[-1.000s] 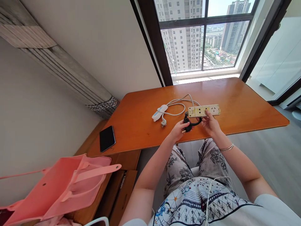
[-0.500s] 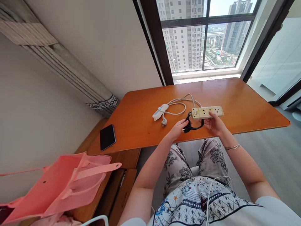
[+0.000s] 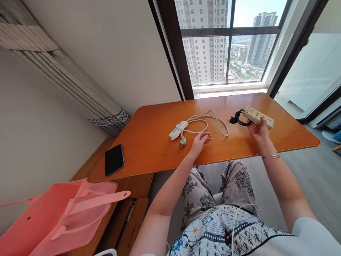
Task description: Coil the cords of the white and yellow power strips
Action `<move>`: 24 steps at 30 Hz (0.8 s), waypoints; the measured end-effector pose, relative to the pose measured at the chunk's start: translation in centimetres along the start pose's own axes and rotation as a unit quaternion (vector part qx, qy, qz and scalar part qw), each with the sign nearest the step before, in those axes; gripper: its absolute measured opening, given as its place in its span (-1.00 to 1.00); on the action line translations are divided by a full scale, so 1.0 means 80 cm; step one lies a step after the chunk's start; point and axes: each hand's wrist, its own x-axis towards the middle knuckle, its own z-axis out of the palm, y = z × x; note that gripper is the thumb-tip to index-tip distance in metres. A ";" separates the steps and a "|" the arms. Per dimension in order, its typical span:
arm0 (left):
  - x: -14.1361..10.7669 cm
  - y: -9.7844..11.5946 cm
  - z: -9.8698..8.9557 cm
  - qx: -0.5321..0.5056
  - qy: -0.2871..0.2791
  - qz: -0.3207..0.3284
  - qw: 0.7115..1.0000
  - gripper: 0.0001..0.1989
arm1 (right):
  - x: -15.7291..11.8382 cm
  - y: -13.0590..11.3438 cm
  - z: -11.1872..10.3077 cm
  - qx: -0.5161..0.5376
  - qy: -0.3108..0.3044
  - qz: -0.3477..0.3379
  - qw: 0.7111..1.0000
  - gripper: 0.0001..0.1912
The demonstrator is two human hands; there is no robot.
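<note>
My right hand [image 3: 259,132] grips a cream-coloured power strip [image 3: 258,116] from beneath, with the thumb over its front edge. It is held above the right part of the wooden table. The strip's black cord [image 3: 239,120] is bundled in loops and hangs off its left end. My left hand [image 3: 201,141] holds nothing; its fingers are loosely extended above the table's near edge. Just beyond that hand lies a white power strip [image 3: 179,130]. Its white cable [image 3: 222,128] spreads to the right in loose loops, and its plug [image 3: 182,141] rests close by.
The orange-brown table [image 3: 157,156] stands against a window [image 3: 229,53]. A dark tablet [image 3: 114,160] lies at its left end. On a lower wooden surface at left sits a pink bag [image 3: 64,213]. A gathered curtain [image 3: 80,85] hangs by the wall.
My right hand has carried the cream power strip and its black cord to the right and tilted it. My left hand has let go of the black cord and drawn back slightly left.
</note>
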 end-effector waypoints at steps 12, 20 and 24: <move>-0.001 -0.028 -0.005 0.206 -0.024 0.113 0.972 -0.88 | 0.162 -0.021 -0.005 -0.021 0.180 -0.099 0.978 -0.61; -0.003 -0.025 -0.010 0.247 -0.037 0.108 0.962 -0.88 | 0.209 -0.022 0.025 -0.080 0.161 -0.059 0.982 -0.65; -0.005 -0.025 -0.011 0.259 -0.035 0.104 0.960 -0.87 | 0.223 -0.038 0.027 -0.158 0.166 -0.025 0.973 -0.65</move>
